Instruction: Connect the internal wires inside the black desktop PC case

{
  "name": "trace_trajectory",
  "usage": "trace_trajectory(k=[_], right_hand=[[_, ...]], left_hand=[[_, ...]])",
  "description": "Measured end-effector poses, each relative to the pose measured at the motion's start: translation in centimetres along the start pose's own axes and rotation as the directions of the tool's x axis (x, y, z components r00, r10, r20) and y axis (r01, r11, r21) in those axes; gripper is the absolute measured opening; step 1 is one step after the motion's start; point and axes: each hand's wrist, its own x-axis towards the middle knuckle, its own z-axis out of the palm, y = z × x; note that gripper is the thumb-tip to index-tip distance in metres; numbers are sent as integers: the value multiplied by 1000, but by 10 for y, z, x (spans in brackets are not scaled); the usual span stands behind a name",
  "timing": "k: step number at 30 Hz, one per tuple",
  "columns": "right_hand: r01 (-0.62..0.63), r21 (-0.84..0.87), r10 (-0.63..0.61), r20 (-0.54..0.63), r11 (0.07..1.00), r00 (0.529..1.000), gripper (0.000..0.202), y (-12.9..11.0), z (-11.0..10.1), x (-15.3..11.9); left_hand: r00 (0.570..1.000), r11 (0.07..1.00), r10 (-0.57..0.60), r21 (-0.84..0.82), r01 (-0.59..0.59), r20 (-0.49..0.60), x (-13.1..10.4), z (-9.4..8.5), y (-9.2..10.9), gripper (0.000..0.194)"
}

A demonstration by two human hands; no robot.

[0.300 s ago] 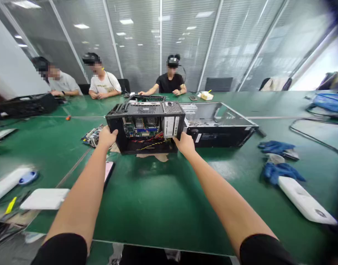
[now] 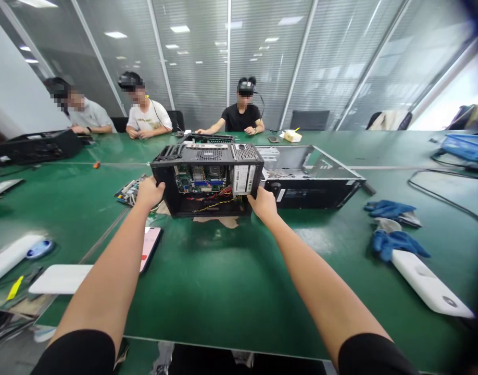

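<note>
A black computer case (image 2: 208, 208) stands upright on the green table with its near side uncovered. Inside it show a motherboard (image 2: 208, 179), loose red and yellow cables (image 2: 219, 204) and a labelled power supply (image 2: 242, 180) at the upper right. My left hand (image 2: 150, 194) is closed on the case's left edge, thumb on the near face. At the right edge, just below the power supply, my right hand (image 2: 263, 203) grips the case. A loose circuit board (image 2: 126, 192) lies beside my left hand. Behind my right hand sits a second open case (image 2: 309, 194).
A phone (image 2: 150, 249) lies by my left forearm, near white devices (image 2: 61, 278). Blue gloves (image 2: 399, 242) and a white device (image 2: 430, 284) lie at right, with a black cable (image 2: 450, 179) beyond. Three people sit across the table (image 2: 215, 291); another black case (image 2: 39, 146) is far left.
The case has shifted very slightly right, with both hands still on it. My left forearm has moved a little left, uncovering more of the phone.
</note>
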Motion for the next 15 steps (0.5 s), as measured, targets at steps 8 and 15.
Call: trace_trajectory(k=[8, 15], right_hand=[[-4, -1, 4, -33, 1000, 999, 30, 1, 1, -1], [32, -46, -33, -11, 998, 999, 31, 3, -5, 9]], left_hand=[[999, 994, 31, 101, -34, 30, -8, -5, -3, 40], [998, 995, 60, 76, -62, 20, -13, -7, -5, 38]])
